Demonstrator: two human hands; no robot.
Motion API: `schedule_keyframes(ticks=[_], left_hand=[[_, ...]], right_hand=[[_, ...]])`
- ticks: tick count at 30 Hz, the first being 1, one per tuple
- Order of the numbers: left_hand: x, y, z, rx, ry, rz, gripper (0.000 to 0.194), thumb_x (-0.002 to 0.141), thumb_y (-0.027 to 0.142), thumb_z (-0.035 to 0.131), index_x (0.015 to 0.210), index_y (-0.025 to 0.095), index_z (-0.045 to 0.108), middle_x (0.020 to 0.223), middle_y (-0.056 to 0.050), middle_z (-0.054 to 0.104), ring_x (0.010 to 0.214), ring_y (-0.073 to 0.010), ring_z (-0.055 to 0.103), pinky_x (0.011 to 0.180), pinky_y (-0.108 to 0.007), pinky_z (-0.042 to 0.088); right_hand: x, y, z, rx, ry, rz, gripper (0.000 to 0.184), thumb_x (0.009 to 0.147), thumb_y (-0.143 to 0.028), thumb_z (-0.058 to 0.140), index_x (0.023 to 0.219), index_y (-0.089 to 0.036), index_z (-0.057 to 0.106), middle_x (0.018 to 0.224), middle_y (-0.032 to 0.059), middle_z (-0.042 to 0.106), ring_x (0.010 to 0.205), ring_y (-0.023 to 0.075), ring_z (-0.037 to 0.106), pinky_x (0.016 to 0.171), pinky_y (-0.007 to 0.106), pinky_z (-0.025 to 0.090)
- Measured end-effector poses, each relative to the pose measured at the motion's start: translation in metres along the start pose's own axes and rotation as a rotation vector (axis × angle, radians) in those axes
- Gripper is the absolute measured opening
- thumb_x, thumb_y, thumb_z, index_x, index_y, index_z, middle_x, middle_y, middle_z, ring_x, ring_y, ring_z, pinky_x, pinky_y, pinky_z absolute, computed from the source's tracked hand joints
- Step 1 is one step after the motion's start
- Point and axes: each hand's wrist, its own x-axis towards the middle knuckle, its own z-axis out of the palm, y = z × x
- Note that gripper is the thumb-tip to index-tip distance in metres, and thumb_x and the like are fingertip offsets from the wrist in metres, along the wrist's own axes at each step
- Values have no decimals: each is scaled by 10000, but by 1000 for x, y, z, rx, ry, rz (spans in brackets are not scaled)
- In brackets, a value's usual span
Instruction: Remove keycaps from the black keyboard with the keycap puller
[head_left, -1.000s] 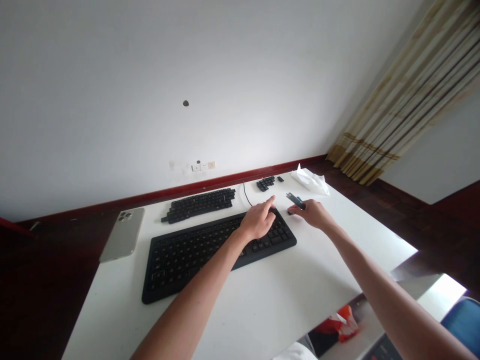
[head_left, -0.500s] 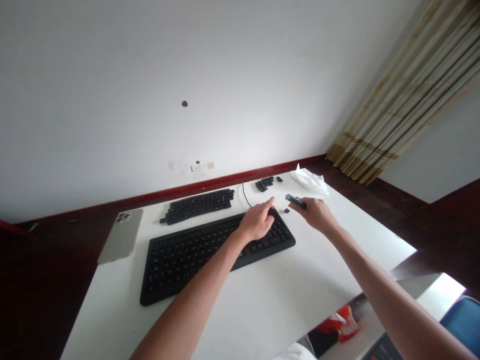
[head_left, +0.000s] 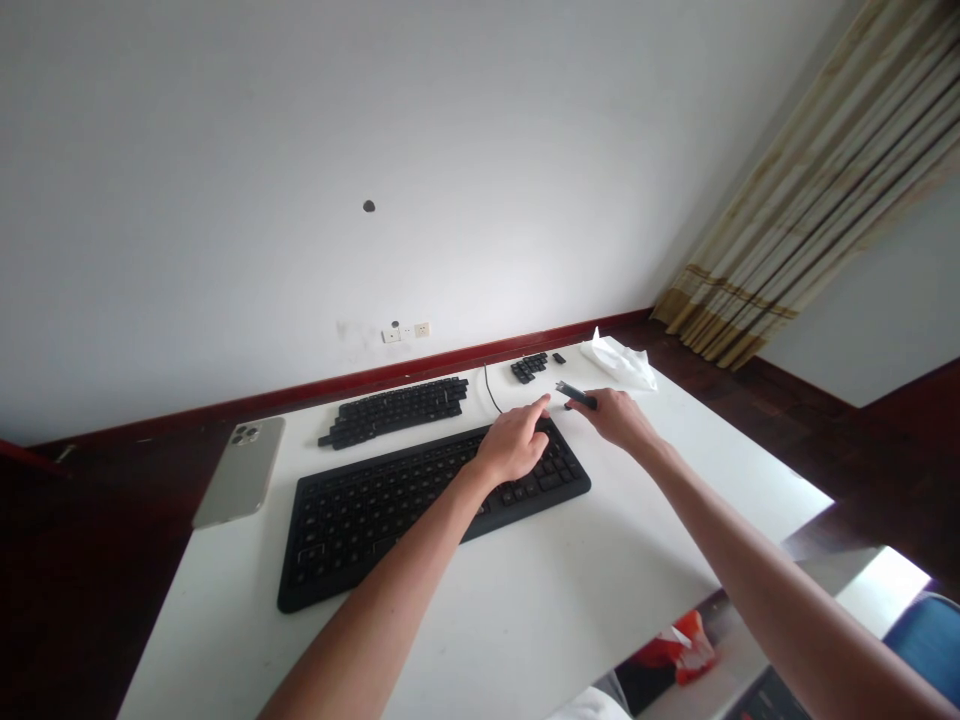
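Note:
The black keyboard (head_left: 352,515) lies at a slant on the white table, with many of its keys stripped of caps. My left hand (head_left: 514,442) rests on its right part, index finger stretched out towards the far edge and thumb apart. Just right of the keyboard, my right hand (head_left: 615,414) is closed on a slim dark utility knife (head_left: 576,394), its metal tip pointing left. A loose black keycap (head_left: 568,406) shows at the fingertips of that hand; whether they grip it I cannot tell.
Behind the keyboard lie a large group of loose keycaps (head_left: 401,410) and a smaller group (head_left: 529,367), with a cable (head_left: 490,388) between them. A phone (head_left: 240,475) is at the left edge, a white plastic bag (head_left: 621,362) at the far right corner.
My right hand has moved left with the utility knife, and its fingertips now reach the loose keycap beside the keyboard. My left hand has stayed in place.

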Motion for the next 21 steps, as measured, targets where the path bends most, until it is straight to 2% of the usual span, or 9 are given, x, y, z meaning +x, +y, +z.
schedule_keyframes(ticks=[3, 10, 15, 21], left_hand=[[0, -1, 1, 6, 5, 6, 663, 993, 235, 421, 1651, 231, 340, 1491, -69, 636, 1380, -277, 568, 1220, -470, 423], [0, -2, 2, 16, 19, 6, 677, 965, 207, 431, 1638, 213, 361, 1473, -71, 646, 1364, -277, 575, 1214, -459, 425], [0, 0, 1, 25, 14, -1, 677, 962, 206, 437, 1635, 229, 363, 1478, -66, 642, 1360, -279, 579, 1215, -457, 426], [0, 2, -1, 13, 7, -9, 682, 955, 203, 441, 1633, 220, 363, 1473, -69, 644, 1357, -283, 581, 1219, -460, 423]], right_hand=[[27, -3, 0, -8, -3, 31, 301, 1006, -433, 628, 1034, -224, 843, 825, 95, 774, 776, 255, 697, 616, 309, 390], [83, -8, 3, -39, 19, 70, 363, 1008, -462, 623, 1071, -176, 838, 885, 147, 786, 813, 278, 714, 629, 323, 402], [101, -9, 8, -42, 20, 59, 377, 1002, -479, 635, 1073, -168, 837, 882, 148, 791, 827, 282, 721, 671, 321, 439], [107, -12, 15, -15, 59, 32, 383, 1000, -485, 636, 1034, -164, 843, 883, 165, 788, 819, 301, 724, 682, 337, 457]])
